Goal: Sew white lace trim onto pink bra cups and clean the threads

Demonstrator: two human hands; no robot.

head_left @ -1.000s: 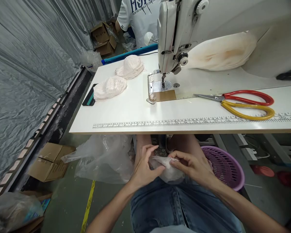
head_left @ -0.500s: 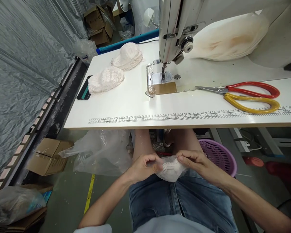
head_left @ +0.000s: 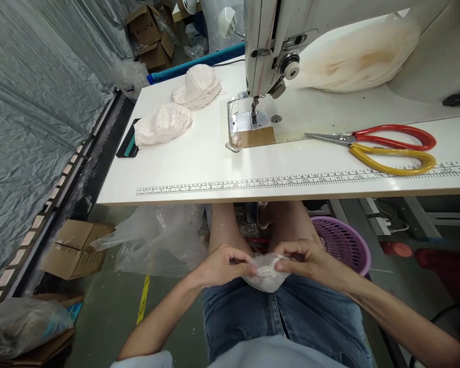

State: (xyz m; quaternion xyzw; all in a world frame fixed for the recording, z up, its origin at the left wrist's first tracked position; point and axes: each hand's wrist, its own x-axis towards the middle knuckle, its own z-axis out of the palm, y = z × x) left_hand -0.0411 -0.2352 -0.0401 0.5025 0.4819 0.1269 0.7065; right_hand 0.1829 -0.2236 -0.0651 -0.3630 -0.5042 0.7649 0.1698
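Observation:
A small piece of white lace-edged fabric (head_left: 267,278), sheer and cupped in shape, is held above my lap, below the table's front edge. My left hand (head_left: 230,266) pinches its left side between thumb and fingers. On its right side, my right hand (head_left: 301,258) grips the upper edge, the thumb lying over the lace. Part of the fabric is hidden behind my fingers. Two similar white lace pieces (head_left: 164,125) lie in piles on the left of the white sewing table (head_left: 168,168), the nearer one resting partly on a dark flat object (head_left: 129,145).
The sewing machine (head_left: 268,56) stands over the table, its needle above a metal plate. Scissors with red and yellow handles (head_left: 391,148) lie to its right. Below are a purple basket (head_left: 362,250), a clear plastic bag (head_left: 157,245) and a cardboard box (head_left: 76,248).
Both hands still hold the lace fabric. My right thumb has come down over the lace, and the fabric is turned and bunched slightly more. The view has shifted a little.

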